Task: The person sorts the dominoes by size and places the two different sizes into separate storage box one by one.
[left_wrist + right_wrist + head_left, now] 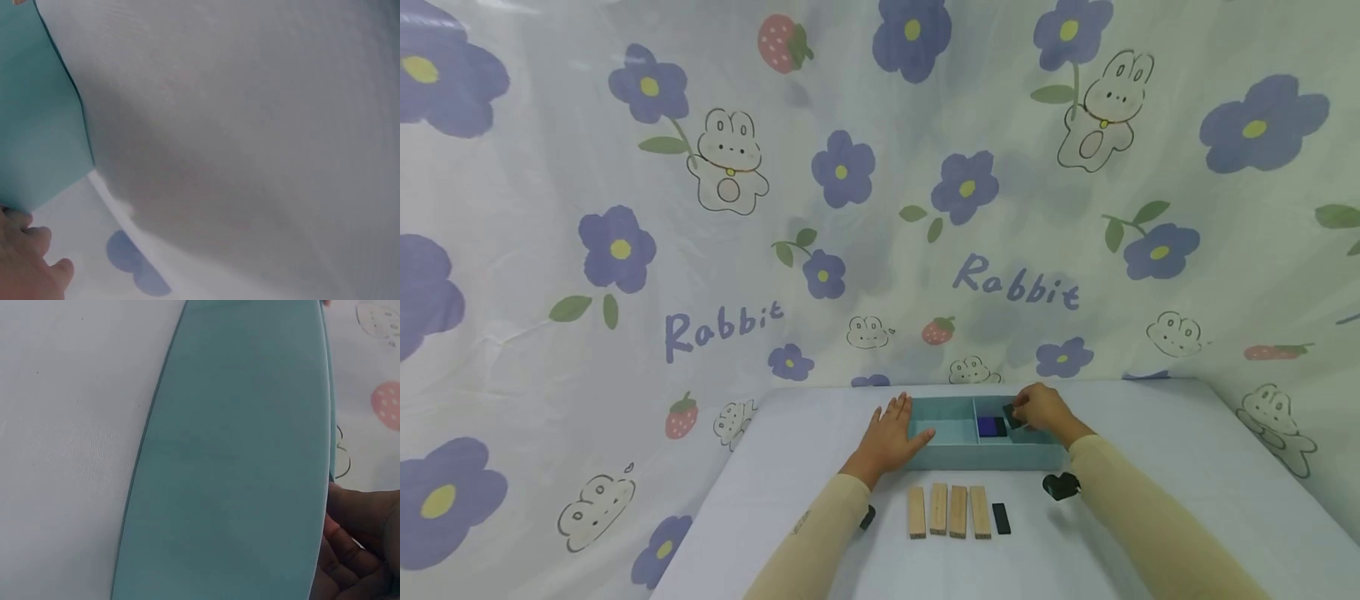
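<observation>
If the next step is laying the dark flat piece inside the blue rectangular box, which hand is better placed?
Right, I judge. The right hand pinches the dark flat piece at the right compartment of the blue rectangular box. The left hand is at the box's left end, farther away.

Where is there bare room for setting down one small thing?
Bare: the left compartment of the box, between left hand and divider; the table left of the left sleeve and right of the right sleeve. Crowded: the right compartment, with dark pieces and the right hand; before the box, four wood blocks and a black block.
</observation>
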A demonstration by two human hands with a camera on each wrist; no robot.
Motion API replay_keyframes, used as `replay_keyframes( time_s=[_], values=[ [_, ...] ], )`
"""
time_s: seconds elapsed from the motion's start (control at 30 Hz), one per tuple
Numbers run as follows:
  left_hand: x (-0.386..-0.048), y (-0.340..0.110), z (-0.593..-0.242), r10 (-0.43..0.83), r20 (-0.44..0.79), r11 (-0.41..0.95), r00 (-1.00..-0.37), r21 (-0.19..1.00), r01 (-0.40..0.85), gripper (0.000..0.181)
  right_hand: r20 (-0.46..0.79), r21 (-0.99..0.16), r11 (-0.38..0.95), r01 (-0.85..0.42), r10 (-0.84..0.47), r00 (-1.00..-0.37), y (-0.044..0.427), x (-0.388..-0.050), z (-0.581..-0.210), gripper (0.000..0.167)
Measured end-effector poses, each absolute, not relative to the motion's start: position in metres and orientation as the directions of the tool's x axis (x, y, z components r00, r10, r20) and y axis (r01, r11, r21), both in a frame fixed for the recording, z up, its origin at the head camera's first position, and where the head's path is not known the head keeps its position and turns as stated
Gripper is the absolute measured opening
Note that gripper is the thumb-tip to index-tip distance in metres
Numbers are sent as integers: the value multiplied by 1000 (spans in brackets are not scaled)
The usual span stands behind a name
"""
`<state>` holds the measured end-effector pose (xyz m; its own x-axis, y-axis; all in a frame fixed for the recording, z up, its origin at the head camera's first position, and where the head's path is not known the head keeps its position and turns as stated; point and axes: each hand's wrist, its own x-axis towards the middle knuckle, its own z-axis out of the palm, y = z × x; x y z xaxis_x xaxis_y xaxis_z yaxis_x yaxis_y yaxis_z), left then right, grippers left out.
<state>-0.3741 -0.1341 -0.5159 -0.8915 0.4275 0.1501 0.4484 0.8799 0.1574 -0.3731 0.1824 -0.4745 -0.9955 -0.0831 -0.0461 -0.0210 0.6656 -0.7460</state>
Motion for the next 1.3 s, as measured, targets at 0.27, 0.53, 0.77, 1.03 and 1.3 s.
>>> replay_keyframes(
  time_s=[0.27, 0.53, 0.77, 1.03, 1.3],
  values=[
    [-372, -134, -513, 430, 150, 879, -891, 156, 450, 94, -65, -635, 773, 9, -43, -997, 176, -378, -475, 24],
    [-374, -136, -512, 422, 170, 884, -890, 142, 446, 98, -46, -544, 839, 13, -14, -999, 170, -385, -481, 11],
    [-374, -135, -517, 423, 157, 879, -892, 167, 446, 97, -48, -492, 870, 37, 15, -999, 169, -387, -492, 13],
    [-372, -135, -517, 421, 160, 877, -893, 178, 446, 99, -41, -501, 863, 57, 43, -998, 168, -388, -498, 14],
    [-373, -135, -517, 420, 163, 881, -893, 163, 444, 100, -4, -469, 882, 38, 41, -999, 167, -387, -496, 13]
  ],
)
